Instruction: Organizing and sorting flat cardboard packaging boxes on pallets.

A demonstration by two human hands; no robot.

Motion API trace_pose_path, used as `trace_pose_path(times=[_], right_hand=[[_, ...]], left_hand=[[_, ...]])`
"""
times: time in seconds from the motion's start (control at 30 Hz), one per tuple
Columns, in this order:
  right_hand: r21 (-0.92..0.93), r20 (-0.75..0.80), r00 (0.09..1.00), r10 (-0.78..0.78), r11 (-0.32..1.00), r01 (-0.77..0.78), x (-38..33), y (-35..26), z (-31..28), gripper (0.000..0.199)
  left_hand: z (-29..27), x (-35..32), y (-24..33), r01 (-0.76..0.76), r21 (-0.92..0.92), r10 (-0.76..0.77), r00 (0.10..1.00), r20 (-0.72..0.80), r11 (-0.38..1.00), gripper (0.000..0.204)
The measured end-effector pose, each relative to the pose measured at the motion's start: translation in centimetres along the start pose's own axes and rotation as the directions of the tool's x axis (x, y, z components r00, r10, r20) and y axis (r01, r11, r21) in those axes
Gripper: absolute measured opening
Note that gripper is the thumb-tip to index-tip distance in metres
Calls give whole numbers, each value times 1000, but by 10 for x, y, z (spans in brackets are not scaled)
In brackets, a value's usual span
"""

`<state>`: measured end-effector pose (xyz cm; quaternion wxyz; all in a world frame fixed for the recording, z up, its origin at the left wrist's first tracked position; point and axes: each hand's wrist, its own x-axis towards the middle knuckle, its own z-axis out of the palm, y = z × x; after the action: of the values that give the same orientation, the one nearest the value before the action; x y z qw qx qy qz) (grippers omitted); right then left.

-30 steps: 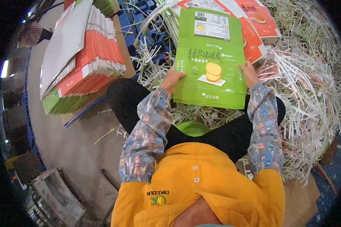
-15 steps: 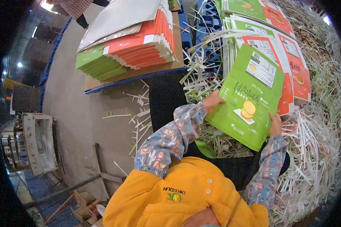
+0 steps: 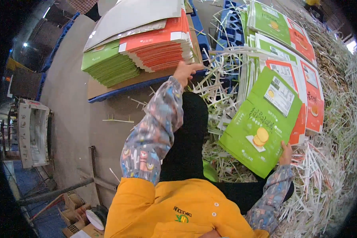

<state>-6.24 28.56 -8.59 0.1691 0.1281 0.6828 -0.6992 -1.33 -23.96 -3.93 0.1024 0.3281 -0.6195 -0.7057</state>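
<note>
**A:** Hands first. What do mine hold?

**B:** My right hand (image 3: 285,152) pinches the near right edge of the green flat box (image 3: 261,123), so that grip is closed on it. The box is tilted, up off the paper strips (image 3: 337,158), on the right side of the scene. My left hand (image 3: 185,71) is out far to the left, by the edge of the orange and green stack (image 3: 146,51). Its fingers are partly curled, and I cannot tell if they hold anything.

**A:** How would I do this bit well?

**B:** I think I should keep the box flat and hold it firmly, because one hand on one edge lets it sag. The left hand should line up with the stack edge.

**A:** What is the stuff like?

**B:** The box is thin, smooth card, shiny green with a round yellow picture. The stack is many flat sheets with neat edges, on a brown board (image 3: 107,85). The strips are long, white and messy. More flat boxes (image 3: 297,51), green and orange, lie farther away.
</note>
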Motion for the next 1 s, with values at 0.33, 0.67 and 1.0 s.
trace_pose_path(times=[0.33,0.67,1.0], right_hand=[[-38,-3,1000,25,999,-25,-13,-3,8,25],[-8,-11,999,34,999,-34,-10,-5,15,25],[-57,-63,998,-6,998,3,-8,-9,3,21]], left_hand=[[40,157,-66,69,-246,-74,997,-13,967,30],[4,50,-249,545,-85,-503,815,288,834,27],[-9,49,-138,154,602,45,952,-303,784,89]])
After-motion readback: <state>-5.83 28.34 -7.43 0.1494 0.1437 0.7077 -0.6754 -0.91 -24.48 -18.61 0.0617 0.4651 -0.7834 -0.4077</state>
